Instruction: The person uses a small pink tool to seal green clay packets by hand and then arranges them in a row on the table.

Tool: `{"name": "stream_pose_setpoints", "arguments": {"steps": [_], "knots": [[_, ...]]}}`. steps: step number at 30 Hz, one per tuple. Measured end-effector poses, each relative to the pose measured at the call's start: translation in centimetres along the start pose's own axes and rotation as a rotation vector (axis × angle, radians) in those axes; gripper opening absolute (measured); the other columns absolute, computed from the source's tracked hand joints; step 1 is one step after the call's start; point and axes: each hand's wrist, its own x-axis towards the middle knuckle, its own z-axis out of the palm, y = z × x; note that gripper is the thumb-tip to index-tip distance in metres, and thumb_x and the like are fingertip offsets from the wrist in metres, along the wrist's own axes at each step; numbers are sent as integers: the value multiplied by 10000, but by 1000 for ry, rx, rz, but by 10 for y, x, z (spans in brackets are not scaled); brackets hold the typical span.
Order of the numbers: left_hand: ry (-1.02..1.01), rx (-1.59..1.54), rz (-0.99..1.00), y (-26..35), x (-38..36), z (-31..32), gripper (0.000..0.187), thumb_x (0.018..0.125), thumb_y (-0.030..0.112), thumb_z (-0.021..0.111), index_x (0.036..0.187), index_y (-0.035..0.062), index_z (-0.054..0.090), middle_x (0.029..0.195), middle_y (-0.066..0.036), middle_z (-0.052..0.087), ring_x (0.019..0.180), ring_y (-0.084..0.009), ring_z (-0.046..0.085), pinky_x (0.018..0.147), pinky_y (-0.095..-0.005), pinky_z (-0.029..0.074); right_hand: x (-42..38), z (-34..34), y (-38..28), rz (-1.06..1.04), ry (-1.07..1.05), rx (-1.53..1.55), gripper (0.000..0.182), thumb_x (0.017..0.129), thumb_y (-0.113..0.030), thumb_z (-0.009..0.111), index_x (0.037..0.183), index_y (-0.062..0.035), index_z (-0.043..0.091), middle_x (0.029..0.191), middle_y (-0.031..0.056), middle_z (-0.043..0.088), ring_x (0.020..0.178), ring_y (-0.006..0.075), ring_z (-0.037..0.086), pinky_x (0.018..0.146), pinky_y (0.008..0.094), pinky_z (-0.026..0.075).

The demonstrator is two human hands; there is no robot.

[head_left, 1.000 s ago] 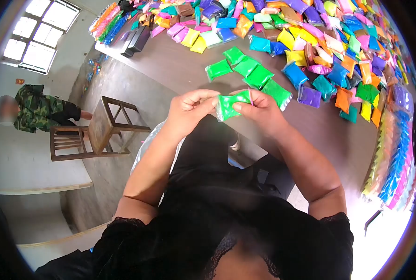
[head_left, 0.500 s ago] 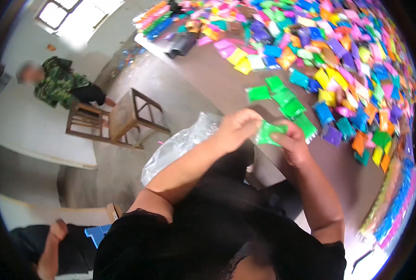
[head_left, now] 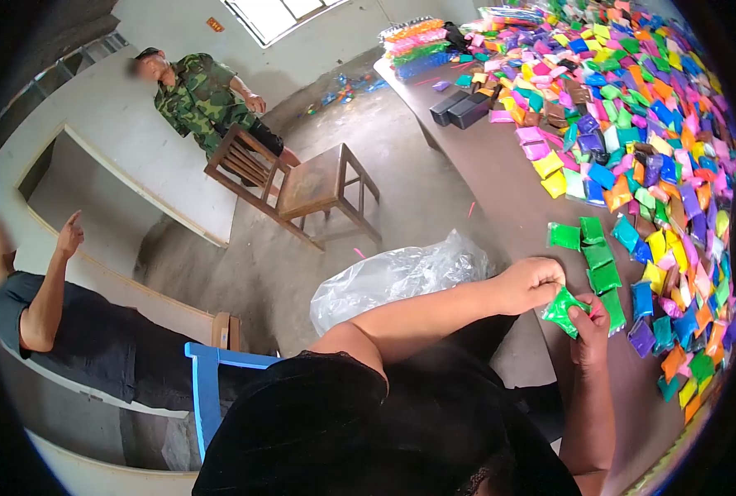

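A small green packet [head_left: 562, 311] is held between my two hands, just off the table's near edge. My right hand [head_left: 591, 331] grips it, thumb on top. My left hand [head_left: 531, 285] is closed with curled fingers at the packet's upper left corner; it seems to pinch that edge. Just beyond my hands, several similar green packets [head_left: 601, 277] lie in a short column, with one more green packet [head_left: 564, 235] beside its far end.
A large heap of coloured packets [head_left: 657, 165] covers much of the brown table [head_left: 500, 178]. Two dark boxes [head_left: 460, 107] sit near its far edge. On the floor are a clear plastic bag [head_left: 401, 277] and a wooden chair [head_left: 310, 186]. Two people stand at left, one pointing.
The view has swung left, so the room's left side shows more. The green packet stays in my hands, now tilted and bunched rather than flat. The person in black has raised a hand.
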Motion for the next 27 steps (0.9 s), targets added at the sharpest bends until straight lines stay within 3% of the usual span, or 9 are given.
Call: {"name": "stream_pose_setpoints", "arguments": {"steps": [10,12,14,21,23,27], "knots": [[-17,-57,-32,0,2,-1,141,943,125,590,998,3,633,860,-22,649,811,-81,585,730,-287,492,2,-4,-1,-16,-54,-63,217,858,-134,732,1019,-36,624,845,-15,603,736,65,544,683,225,445],[-20,-51,-44,-2,2,0,150,943,126,596,1016,3,643,871,-23,659,806,-83,598,729,-285,502,1,-2,-2,-16,-24,-51,182,847,-86,730,991,-20,639,859,-6,614,761,75,554,699,228,447],[-32,-329,-206,-5,3,2,173,953,152,621,1030,3,664,878,-30,676,781,-94,625,718,-284,528,2,-1,-3,-17,-9,-47,179,849,-83,729,992,-22,640,861,-7,615,769,75,556,707,229,449],[-114,-481,-339,-8,0,-5,220,968,216,648,995,0,681,860,-42,680,795,-111,652,722,-280,544,2,-8,-1,-5,-34,-54,168,858,-72,730,996,-29,644,889,-10,621,793,77,561,743,237,453],[-129,-525,-386,-12,0,-3,241,958,243,655,973,3,680,826,-67,670,703,-163,670,648,-323,574,2,-6,-1,-22,-23,-68,167,860,-67,728,1000,-32,647,897,-11,624,801,76,561,748,237,451],[-177,-574,-446,-9,-1,-4,265,953,258,660,1019,1,665,870,-85,676,725,-195,693,665,-351,597,4,-8,3,-78,2,-104,175,863,-55,727,1021,-36,655,915,-13,633,822,76,563,762,237,447]]}}
